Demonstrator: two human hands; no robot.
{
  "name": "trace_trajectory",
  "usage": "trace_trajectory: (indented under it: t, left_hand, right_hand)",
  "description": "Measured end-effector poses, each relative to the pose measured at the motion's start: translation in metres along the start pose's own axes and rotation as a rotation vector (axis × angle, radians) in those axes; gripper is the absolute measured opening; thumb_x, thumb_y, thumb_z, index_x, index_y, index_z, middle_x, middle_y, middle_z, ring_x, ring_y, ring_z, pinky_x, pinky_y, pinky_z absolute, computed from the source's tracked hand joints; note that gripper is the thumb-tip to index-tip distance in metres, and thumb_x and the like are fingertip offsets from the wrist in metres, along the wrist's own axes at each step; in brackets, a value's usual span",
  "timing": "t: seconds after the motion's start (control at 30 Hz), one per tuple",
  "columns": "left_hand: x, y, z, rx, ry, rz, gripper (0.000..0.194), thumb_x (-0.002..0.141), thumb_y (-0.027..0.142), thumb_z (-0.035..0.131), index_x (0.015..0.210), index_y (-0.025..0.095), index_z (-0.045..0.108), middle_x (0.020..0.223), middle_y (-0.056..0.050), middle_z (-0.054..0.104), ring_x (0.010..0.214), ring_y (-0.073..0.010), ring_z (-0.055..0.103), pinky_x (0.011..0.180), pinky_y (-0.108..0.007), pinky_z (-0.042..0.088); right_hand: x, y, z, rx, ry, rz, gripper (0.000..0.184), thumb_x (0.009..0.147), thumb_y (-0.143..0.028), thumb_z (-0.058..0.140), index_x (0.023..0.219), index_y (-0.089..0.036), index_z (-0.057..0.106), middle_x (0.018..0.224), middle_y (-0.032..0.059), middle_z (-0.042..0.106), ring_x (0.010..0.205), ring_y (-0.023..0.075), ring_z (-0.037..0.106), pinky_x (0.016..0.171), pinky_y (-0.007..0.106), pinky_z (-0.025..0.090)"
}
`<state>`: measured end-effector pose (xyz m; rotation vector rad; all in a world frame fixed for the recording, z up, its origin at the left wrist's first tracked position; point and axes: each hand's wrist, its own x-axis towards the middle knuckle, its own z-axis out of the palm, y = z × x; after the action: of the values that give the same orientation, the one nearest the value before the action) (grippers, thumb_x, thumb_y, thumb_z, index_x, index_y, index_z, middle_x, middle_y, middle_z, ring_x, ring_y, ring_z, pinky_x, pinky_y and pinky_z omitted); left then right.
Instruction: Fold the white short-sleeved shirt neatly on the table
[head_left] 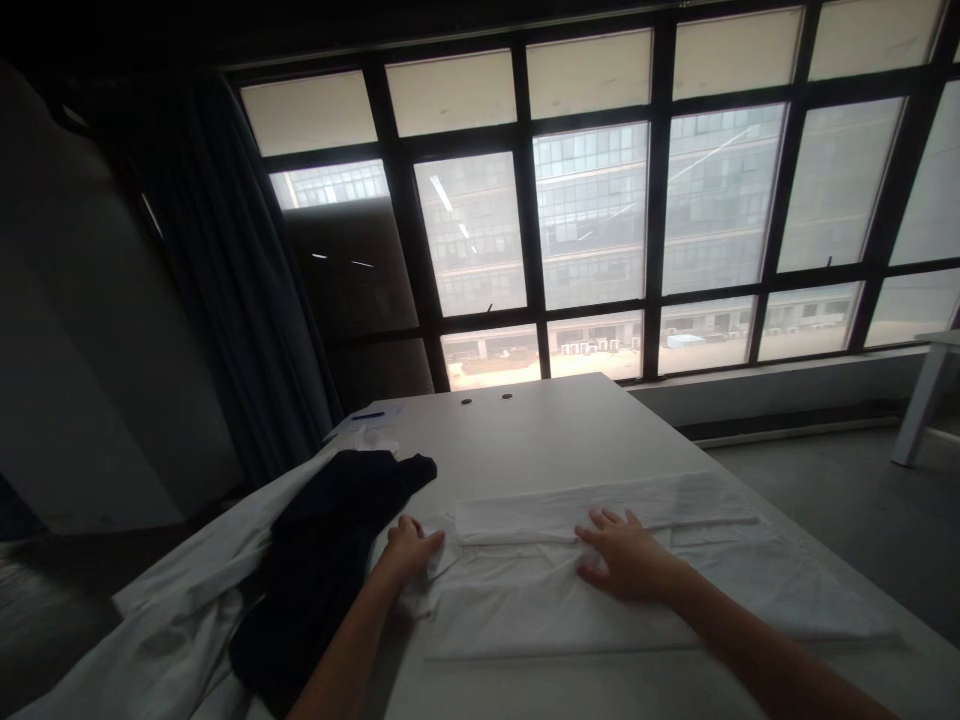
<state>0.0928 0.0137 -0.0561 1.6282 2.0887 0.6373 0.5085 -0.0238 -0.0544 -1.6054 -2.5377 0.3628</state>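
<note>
A white garment [555, 610], perhaps a shirt, lies spread in a long strip across the table, its long sides folded inward toward the middle. At its left end my left hand [411, 548] is closed, with the fingers pinching a crumpled part of the white cloth. My right hand [626, 558] rests open on the middle of the garment, fingers spread over the fold. Just left of my left hand is a heap of dark navy clothing [337, 540]. Part of the garment under my right hand and forearm is hidden.
White cloth [187, 590] hangs over the table's left side beside the dark heap. Papers with a blue pen [367, 415] lie at the far left corner of the white table [555, 430]. Two round cable holes are near its far edge. Windows and a dark curtain [225, 270] stand beyond.
</note>
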Motion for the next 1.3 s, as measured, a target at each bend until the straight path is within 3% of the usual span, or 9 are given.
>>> trace_trajectory:
  t: [0.2, 0.33, 0.57, 0.7, 0.8, 1.03, 1.1, 1.2, 1.3]
  left_hand:
    - [-0.009, 0.008, -0.009, -0.206, -0.186, 0.018, 0.035, 0.07, 0.038, 0.073, 0.095, 0.015, 0.064, 0.099, -0.01, 0.073, 0.1, -0.0301, 0.068, 0.085, -0.033, 0.053]
    - [-0.017, 0.017, -0.027, -0.338, -0.316, -0.007, 0.038, 0.077, 0.043, 0.068, 0.105, 0.018, 0.068, 0.102, -0.008, 0.075, 0.1, -0.0295, 0.07, 0.084, -0.036, 0.057]
    - [-0.033, 0.026, -0.046, -0.827, -0.672, -0.08, 0.043, 0.074, 0.042, 0.075, 0.11, 0.02, 0.069, 0.11, -0.008, 0.075, 0.114, -0.0318, 0.066, 0.097, -0.042, 0.054]
    - [-0.03, 0.019, -0.045, -0.994, -0.701, -0.221, 0.042, 0.074, 0.039, 0.075, 0.106, 0.012, 0.069, 0.102, -0.012, 0.076, 0.108, -0.0334, 0.069, 0.095, -0.042, 0.056]
    - [-0.028, 0.02, -0.05, -1.136, -0.678, -0.28, 0.033, 0.084, 0.034, 0.065, 0.105, 0.009, 0.067, 0.095, -0.012, 0.076, 0.1, -0.0295, 0.072, 0.091, -0.036, 0.058]
    - [-0.039, 0.057, -0.069, -1.403, -0.55, -0.247, 0.025, 0.096, 0.022, 0.05, 0.112, 0.005, 0.06, 0.078, -0.008, 0.073, 0.068, -0.0201, 0.073, 0.066, -0.029, 0.062]
    - [-0.045, 0.073, -0.063, -1.428, -0.546, -0.216, 0.023, 0.095, 0.023, 0.055, 0.11, 0.007, 0.061, 0.081, -0.008, 0.073, 0.07, -0.0198, 0.073, 0.069, -0.03, 0.062]
    - [-0.057, 0.101, -0.035, -1.444, -0.484, -0.111, 0.025, 0.089, 0.027, 0.066, 0.109, 0.011, 0.062, 0.087, -0.006, 0.072, 0.073, -0.0188, 0.072, 0.07, -0.029, 0.06]
    - [-0.073, 0.128, 0.014, -1.309, -0.389, 0.055, 0.036, 0.085, 0.036, 0.072, 0.11, 0.015, 0.061, 0.093, -0.006, 0.07, 0.079, -0.0194, 0.07, 0.069, -0.029, 0.059]
  right_hand:
    - [0.002, -0.017, 0.018, 0.085, 0.056, -0.166, 0.066, 0.096, -0.053, 0.038, 0.152, -0.017, 0.04, 0.16, 0.0113, 0.028, 0.149, 0.0273, 0.022, 0.123, 0.047, 0.012]
    - [0.005, -0.019, 0.024, 0.125, 0.001, -0.18, 0.066, 0.097, -0.05, 0.035, 0.156, -0.019, 0.032, 0.162, 0.0075, 0.025, 0.152, 0.0261, 0.015, 0.124, 0.049, 0.005]
    - [0.014, -0.031, 0.01, 0.094, 0.0, -0.153, 0.074, 0.084, -0.055, 0.057, 0.147, -0.018, 0.046, 0.153, 0.016, 0.04, 0.142, 0.0347, 0.033, 0.119, 0.055, 0.016]
    - [0.027, -0.048, 0.013, 0.121, -0.062, -0.251, 0.099, 0.077, -0.073, 0.059, 0.157, -0.022, 0.028, 0.162, 0.0143, 0.024, 0.148, 0.0379, 0.018, 0.119, 0.06, 0.004]
    - [0.037, -0.065, 0.023, 0.155, -0.096, -0.312, 0.097, 0.084, -0.079, 0.044, 0.159, -0.022, 0.021, 0.164, 0.0114, 0.015, 0.152, 0.0365, 0.003, 0.119, 0.06, -0.007]
    - [0.06, -0.115, 0.056, 0.438, 0.059, -0.268, 0.093, 0.077, -0.071, 0.061, 0.152, -0.021, 0.038, 0.158, 0.0141, 0.032, 0.151, 0.0356, 0.012, 0.118, 0.057, -0.014]
    - [0.068, -0.116, 0.058, 0.798, 0.107, -0.201, 0.09, 0.068, -0.06, 0.074, 0.144, -0.019, 0.047, 0.151, 0.0157, 0.044, 0.147, 0.033, 0.027, 0.122, 0.052, -0.003]
    - [0.08, -0.097, 0.048, 1.318, 0.159, 0.006, 0.071, 0.071, -0.056, 0.07, 0.129, -0.019, 0.053, 0.138, 0.0158, 0.056, 0.131, 0.0279, 0.05, 0.116, 0.046, 0.029]
    - [0.087, -0.061, 0.03, 1.426, 0.167, 0.146, 0.057, 0.086, -0.065, 0.046, 0.119, -0.019, 0.052, 0.121, 0.0158, 0.064, 0.112, 0.0254, 0.064, 0.097, 0.046, 0.049]
